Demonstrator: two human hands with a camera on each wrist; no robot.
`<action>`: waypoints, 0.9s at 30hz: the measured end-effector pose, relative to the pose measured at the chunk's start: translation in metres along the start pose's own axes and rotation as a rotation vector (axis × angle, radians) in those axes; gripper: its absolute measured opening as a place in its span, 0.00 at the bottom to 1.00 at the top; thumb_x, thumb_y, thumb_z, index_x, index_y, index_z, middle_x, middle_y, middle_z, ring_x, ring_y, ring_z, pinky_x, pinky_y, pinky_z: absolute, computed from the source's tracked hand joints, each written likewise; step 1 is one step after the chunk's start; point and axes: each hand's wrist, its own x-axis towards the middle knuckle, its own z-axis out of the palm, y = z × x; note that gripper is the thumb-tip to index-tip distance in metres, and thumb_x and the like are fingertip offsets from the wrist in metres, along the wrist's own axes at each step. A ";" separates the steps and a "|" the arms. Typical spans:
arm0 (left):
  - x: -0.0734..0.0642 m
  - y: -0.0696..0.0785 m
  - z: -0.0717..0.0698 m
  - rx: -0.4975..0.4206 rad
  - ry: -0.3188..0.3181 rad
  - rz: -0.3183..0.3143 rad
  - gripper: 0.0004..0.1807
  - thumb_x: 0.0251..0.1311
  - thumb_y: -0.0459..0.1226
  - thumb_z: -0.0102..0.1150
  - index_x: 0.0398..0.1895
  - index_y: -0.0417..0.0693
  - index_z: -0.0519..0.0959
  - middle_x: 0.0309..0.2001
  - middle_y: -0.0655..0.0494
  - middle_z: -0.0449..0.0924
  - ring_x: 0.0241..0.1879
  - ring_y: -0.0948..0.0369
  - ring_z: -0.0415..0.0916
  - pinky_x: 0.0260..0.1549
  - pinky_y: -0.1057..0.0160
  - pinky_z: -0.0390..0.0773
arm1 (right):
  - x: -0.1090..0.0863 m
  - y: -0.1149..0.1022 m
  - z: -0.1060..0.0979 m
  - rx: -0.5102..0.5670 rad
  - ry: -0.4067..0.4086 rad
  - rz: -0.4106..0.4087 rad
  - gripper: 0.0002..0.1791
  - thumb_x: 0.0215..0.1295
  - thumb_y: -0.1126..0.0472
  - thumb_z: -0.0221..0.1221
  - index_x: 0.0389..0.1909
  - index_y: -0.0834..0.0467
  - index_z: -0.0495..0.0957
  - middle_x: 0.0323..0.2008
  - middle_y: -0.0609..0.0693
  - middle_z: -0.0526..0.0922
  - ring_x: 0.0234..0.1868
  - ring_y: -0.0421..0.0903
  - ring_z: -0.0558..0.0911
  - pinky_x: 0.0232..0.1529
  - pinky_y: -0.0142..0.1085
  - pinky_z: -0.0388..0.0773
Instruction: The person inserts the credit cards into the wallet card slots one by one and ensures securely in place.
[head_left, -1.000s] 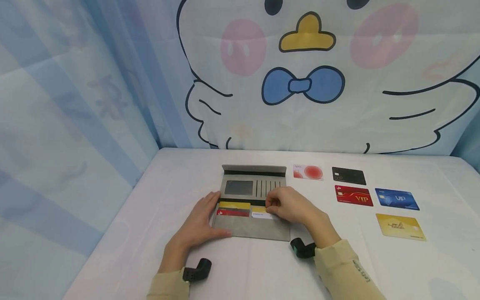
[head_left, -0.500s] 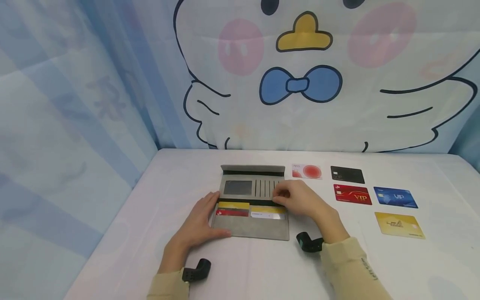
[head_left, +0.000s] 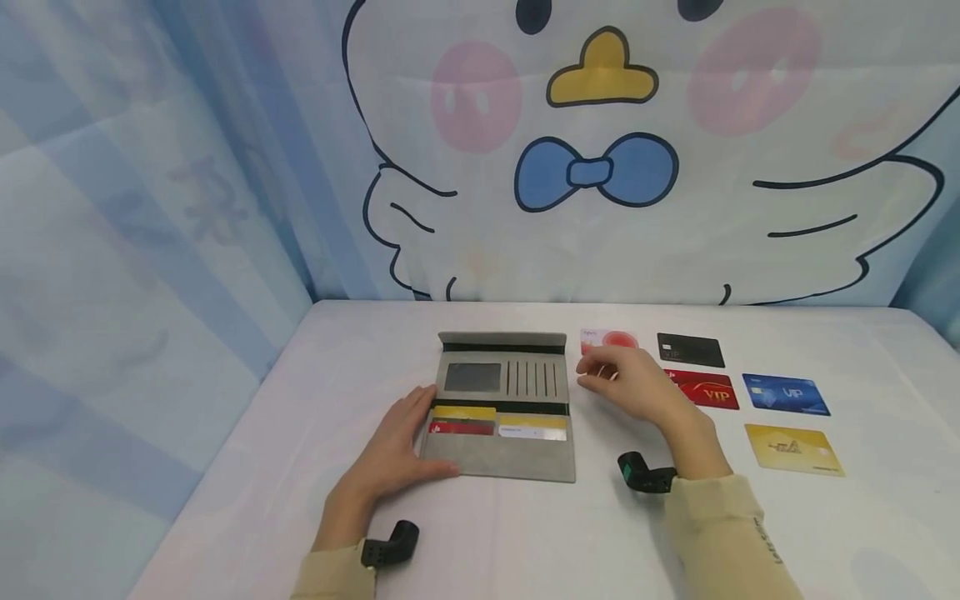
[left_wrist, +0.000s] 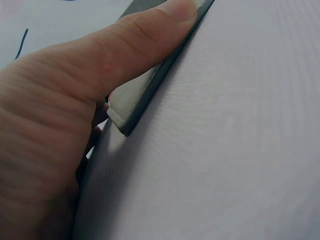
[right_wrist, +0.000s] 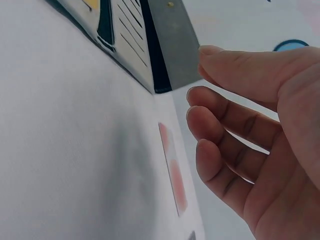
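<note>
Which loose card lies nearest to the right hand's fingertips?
The white card with the red circle, near the top right corner of the wallet; the red card, black card, blue card and gold card lie farther right.

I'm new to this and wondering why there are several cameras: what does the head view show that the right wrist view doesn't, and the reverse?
Only the head view: the left hand, the blue card and the loose gold card.
Only the right wrist view: the palm of the right hand and a small gold dot on the flap.
Both: the right hand, the wallet and the pink card.
</note>
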 end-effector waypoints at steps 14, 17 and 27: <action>0.000 -0.002 0.000 0.003 0.009 0.011 0.63 0.32 0.63 0.71 0.73 0.53 0.51 0.71 0.57 0.50 0.70 0.54 0.44 0.65 0.46 0.48 | -0.016 0.024 -0.028 -0.002 0.066 0.135 0.20 0.62 0.53 0.60 0.52 0.57 0.76 0.44 0.54 0.78 0.46 0.53 0.74 0.45 0.48 0.75; -0.001 -0.003 -0.001 -0.004 0.013 0.013 0.63 0.32 0.64 0.70 0.73 0.54 0.52 0.71 0.57 0.50 0.70 0.54 0.44 0.65 0.46 0.49 | -0.019 0.028 -0.031 -0.004 0.084 0.174 0.21 0.61 0.52 0.60 0.53 0.55 0.75 0.45 0.54 0.77 0.46 0.53 0.74 0.43 0.47 0.76; 0.001 -0.003 0.001 0.005 0.009 0.022 0.63 0.32 0.65 0.70 0.73 0.53 0.51 0.72 0.57 0.50 0.70 0.54 0.44 0.65 0.46 0.49 | -0.031 0.045 -0.046 0.021 0.120 0.234 0.26 0.60 0.42 0.59 0.53 0.54 0.74 0.48 0.56 0.75 0.47 0.55 0.73 0.37 0.44 0.79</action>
